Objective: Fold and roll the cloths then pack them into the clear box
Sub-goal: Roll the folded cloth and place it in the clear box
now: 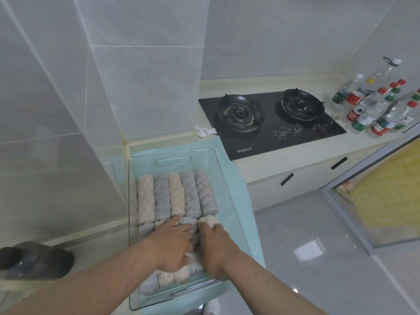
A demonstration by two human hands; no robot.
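The clear box (204, 162) sits on a pale blue mat (239, 185) on the counter, beside a black stove (295, 142) whose white brand mark is too small to read; rolled cloths (177, 192), beige and grey, fill it in rows; the left hand (175, 244) presses nearly flat on the near row; the right hand (216, 246) curls round a beige roll (208, 220); the bottles (375, 110) have red and green labels, unreadable.
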